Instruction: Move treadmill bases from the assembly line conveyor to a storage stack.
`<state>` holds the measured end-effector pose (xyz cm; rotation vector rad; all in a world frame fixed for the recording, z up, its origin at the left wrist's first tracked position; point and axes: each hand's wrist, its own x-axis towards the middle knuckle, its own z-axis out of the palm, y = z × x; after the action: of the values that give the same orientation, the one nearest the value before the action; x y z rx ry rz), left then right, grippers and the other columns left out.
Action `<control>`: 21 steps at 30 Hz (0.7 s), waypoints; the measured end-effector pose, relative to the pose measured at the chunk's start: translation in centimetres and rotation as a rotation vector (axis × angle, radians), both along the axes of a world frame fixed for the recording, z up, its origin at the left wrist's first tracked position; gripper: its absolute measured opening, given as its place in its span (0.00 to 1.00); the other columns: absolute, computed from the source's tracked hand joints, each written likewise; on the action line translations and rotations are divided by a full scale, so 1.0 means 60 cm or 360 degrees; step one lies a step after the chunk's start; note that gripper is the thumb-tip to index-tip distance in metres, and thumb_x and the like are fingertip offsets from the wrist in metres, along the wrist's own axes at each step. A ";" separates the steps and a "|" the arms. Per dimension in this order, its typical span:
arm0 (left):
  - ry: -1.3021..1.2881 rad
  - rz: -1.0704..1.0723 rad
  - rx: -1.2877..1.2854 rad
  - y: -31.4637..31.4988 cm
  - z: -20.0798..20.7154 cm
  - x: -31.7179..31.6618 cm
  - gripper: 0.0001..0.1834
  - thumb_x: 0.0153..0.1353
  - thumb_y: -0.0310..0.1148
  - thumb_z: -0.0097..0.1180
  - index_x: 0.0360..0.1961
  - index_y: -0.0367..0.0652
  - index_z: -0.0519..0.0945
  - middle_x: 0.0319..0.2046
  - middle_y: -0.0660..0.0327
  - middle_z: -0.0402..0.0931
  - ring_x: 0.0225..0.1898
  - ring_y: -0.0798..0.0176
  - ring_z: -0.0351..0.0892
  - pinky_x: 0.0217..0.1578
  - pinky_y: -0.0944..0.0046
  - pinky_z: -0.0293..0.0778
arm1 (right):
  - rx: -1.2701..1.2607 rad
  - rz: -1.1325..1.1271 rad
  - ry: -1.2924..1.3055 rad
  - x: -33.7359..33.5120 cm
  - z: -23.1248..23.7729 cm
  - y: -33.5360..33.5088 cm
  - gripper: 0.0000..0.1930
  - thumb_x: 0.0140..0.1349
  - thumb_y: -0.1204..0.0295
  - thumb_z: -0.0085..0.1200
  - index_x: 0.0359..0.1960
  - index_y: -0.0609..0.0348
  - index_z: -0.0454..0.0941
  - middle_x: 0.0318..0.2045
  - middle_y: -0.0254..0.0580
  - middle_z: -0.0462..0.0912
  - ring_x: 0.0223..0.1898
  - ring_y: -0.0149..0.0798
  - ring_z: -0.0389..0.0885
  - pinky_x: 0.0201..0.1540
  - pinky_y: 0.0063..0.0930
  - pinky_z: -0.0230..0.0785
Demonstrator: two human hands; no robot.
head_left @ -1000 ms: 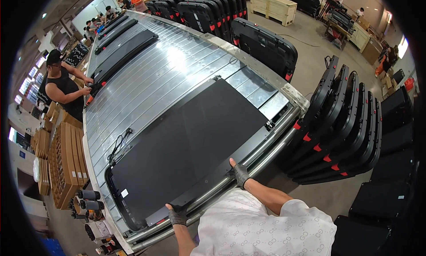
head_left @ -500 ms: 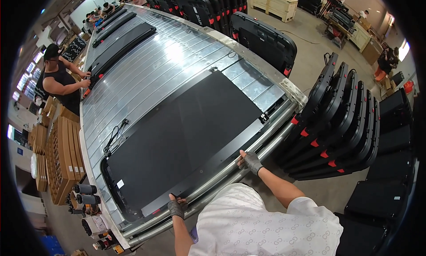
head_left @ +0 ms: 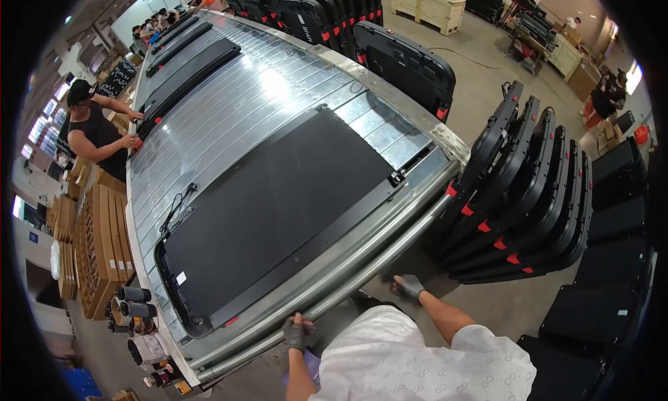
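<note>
My left hand (head_left: pixel 296 333), in a dark fingerless glove, is at the outer metal tube (head_left: pixel 390 252) along the table's near edge; its fingers are loosely apart and hold nothing. Off the tube, over the floor, my right hand (head_left: pixel 410 286) wears a grey glove, open with the thumb and fingers apart. A large flat black panel (head_left: pixel 278 206) lies on the metal-slatted table (head_left: pixel 229 102) ahead of me. Its near edge stands a little back from the inner tube (head_left: pixel 334 267). A black cable (head_left: pixel 179 210) lies beside its left side.
Black cases with red corners (head_left: pixel 529 192) stand in a row at right; another case (head_left: pixel 407 67) leans by the table's far-right edge. Several cylindrical motors (head_left: pixel 136 302) sit at left, near stacked cartons (head_left: pixel 104 255). A co-worker (head_left: pixel 97 133) handles another dark unit (head_left: pixel 188 70).
The panel has slid away from me, leaving bare metal between it and the tubes. Both my hands have drawn back toward me; the right has come off the tube.
</note>
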<state>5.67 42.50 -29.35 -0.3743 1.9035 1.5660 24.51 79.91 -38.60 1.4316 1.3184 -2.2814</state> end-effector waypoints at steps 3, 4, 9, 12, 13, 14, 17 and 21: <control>-0.0140 -0.0119 -0.0054 0.007 -0.016 0.068 0.17 0.65 0.46 0.54 0.34 0.40 0.75 0.21 0.54 0.80 0.19 0.60 0.79 0.21 0.61 0.77 | -0.0138 -0.0528 -0.0261 0.177 -0.123 0.033 0.09 0.63 0.64 0.52 0.28 0.55 0.76 0.21 0.40 0.77 0.19 0.38 0.76 0.20 0.34 0.68; -0.0141 -0.0061 -0.0023 -0.033 -0.055 0.087 0.18 0.67 0.44 0.52 0.35 0.37 0.73 0.20 0.53 0.80 0.19 0.58 0.78 0.20 0.62 0.75 | -0.0263 -0.0698 -0.0300 0.196 -0.136 0.035 0.09 0.63 0.65 0.51 0.28 0.54 0.76 0.21 0.40 0.78 0.19 0.39 0.76 0.20 0.35 0.67; -0.0322 0.0203 -0.0247 -0.144 -0.155 0.191 0.11 0.65 0.36 0.54 0.34 0.37 0.73 0.22 0.52 0.79 0.20 0.57 0.80 0.22 0.59 0.78 | 0.0097 0.0126 -0.0651 0.225 -0.123 0.037 0.10 0.64 0.62 0.53 0.29 0.52 0.74 0.20 0.36 0.74 0.20 0.41 0.76 0.25 0.40 0.69; -0.0536 0.0190 -0.0281 -0.147 -0.142 0.225 0.09 0.63 0.33 0.56 0.34 0.38 0.73 0.25 0.52 0.79 0.21 0.56 0.80 0.22 0.57 0.79 | -0.0103 -0.0112 -0.0387 0.183 -0.085 0.021 0.11 0.65 0.61 0.53 0.30 0.53 0.74 0.22 0.37 0.77 0.23 0.40 0.79 0.26 0.36 0.70; -0.0515 0.0189 -0.0261 -0.133 -0.141 0.230 0.09 0.63 0.33 0.56 0.34 0.38 0.73 0.25 0.52 0.79 0.21 0.56 0.80 0.22 0.57 0.79 | -0.0193 -0.0251 -0.0109 0.175 -0.077 0.017 0.12 0.65 0.60 0.53 0.33 0.55 0.75 0.25 0.38 0.79 0.26 0.39 0.80 0.29 0.35 0.72; -0.0466 0.0147 -0.0260 -0.116 -0.143 0.235 0.09 0.63 0.34 0.55 0.34 0.38 0.73 0.26 0.52 0.79 0.21 0.56 0.80 0.22 0.55 0.78 | -0.0175 -0.0245 -0.0086 0.174 -0.063 0.017 0.12 0.65 0.60 0.53 0.33 0.55 0.75 0.25 0.38 0.79 0.26 0.39 0.80 0.29 0.35 0.72; -0.0402 0.0222 -0.0135 -0.115 -0.169 0.251 0.11 0.64 0.38 0.55 0.37 0.40 0.74 0.28 0.52 0.80 0.23 0.54 0.80 0.24 0.54 0.79 | -0.0156 -0.0012 -0.0045 0.133 -0.004 -0.016 0.13 0.66 0.57 0.49 0.29 0.51 0.73 0.22 0.34 0.78 0.20 0.36 0.77 0.22 0.31 0.65; 0.0018 0.0176 -0.0066 -0.088 -0.233 0.256 0.13 0.65 0.40 0.53 0.42 0.42 0.74 0.30 0.51 0.82 0.28 0.52 0.83 0.29 0.54 0.80 | 0.0067 0.0255 0.0138 0.163 0.042 -0.050 0.14 0.66 0.58 0.50 0.32 0.55 0.76 0.24 0.37 0.81 0.24 0.36 0.80 0.26 0.31 0.69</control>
<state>21.05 37.21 -43.33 -0.4970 1.9560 1.6044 34.31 76.93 -36.11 1.2030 1.4569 -2.2471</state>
